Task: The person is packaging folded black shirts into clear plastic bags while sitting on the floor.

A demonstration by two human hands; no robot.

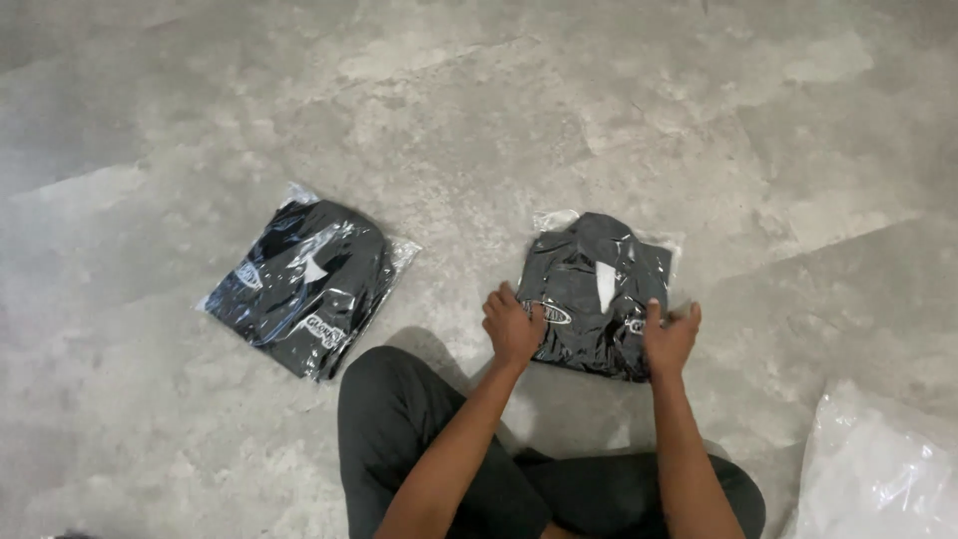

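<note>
Hands, left (513,327) and right (670,337), grip one (of two) bagged shirt (597,289).

One camera on my head looks steeply down at the concrete floor (599,110) in front of my crossed legs (419,439), near enough that my forearms fill the lower frame.

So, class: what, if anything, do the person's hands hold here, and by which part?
Both hands rest on the bagged dark garment on the floor: left hand at its near left corner, right hand at its near right corner. Whether they grip it cannot be told.
</note>
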